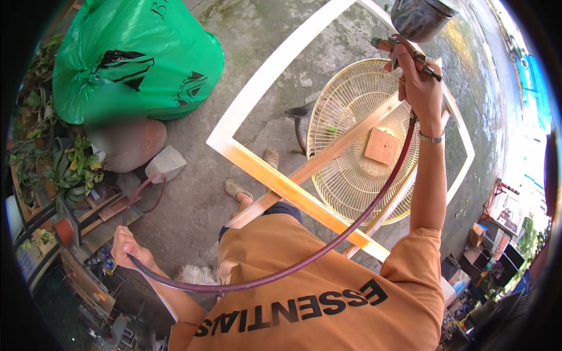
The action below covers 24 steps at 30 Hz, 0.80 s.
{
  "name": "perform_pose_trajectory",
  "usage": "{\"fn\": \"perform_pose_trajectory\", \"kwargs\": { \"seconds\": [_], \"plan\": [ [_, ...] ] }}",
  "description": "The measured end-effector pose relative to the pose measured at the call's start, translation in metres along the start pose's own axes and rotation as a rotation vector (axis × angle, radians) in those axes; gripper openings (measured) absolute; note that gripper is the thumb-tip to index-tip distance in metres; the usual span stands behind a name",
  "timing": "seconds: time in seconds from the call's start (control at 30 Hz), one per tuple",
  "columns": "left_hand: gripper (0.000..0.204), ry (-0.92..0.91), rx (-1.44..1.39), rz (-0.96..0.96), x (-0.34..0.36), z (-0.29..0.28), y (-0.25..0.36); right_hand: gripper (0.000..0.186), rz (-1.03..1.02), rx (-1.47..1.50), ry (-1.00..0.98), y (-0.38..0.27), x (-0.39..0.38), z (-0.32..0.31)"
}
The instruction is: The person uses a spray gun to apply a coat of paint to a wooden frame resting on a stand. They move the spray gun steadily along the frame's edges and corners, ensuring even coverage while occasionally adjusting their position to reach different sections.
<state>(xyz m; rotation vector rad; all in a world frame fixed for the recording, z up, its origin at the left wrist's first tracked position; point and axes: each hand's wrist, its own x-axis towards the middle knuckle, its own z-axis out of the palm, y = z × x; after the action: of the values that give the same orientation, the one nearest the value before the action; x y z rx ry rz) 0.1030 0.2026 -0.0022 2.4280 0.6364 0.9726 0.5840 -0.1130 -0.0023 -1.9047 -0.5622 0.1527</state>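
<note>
My right hand (422, 88) is wrapped round a spray gun (417, 56), raised at the upper right. A paint-smeared metal cup (422, 19) sits at the gun's top. From the gun a dark red hose (333, 244) sags across my front to my left hand (131, 247), closed round it at the lower left. Beneath the gun lies a wooden frame (253, 93), white on its far and left sides. Its near side is mostly bare, orange-toned wood. Two wooden slats (345, 143) run under it, over a round wire fan guard (332, 111) with a square wood block (381, 146).
A bulging green plastic bag (146, 64) stands at the upper left, near a clay pot (137, 146) and a concrete block (166, 164). Potted plants (73, 167) line the left edge. Light fur (198, 274) shows beside my left arm. Cluttered goods (480, 251) stand at the right.
</note>
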Motion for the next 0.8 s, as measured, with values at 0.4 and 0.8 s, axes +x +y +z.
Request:
{"fn": "perform_pose_trajectory", "kwargs": {
  "seconds": [0.4,0.8],
  "plan": [
    [0.066,-0.005,0.121,0.007,-0.007,0.001,0.015,0.033,-0.064,-0.389,0.190,0.039,0.086,-0.011],
    [0.066,0.025,0.054,0.018,-0.003,-0.008,-0.001,0.029,-0.032,-0.256,0.135,0.028,0.041,-0.009]
  ]
}}
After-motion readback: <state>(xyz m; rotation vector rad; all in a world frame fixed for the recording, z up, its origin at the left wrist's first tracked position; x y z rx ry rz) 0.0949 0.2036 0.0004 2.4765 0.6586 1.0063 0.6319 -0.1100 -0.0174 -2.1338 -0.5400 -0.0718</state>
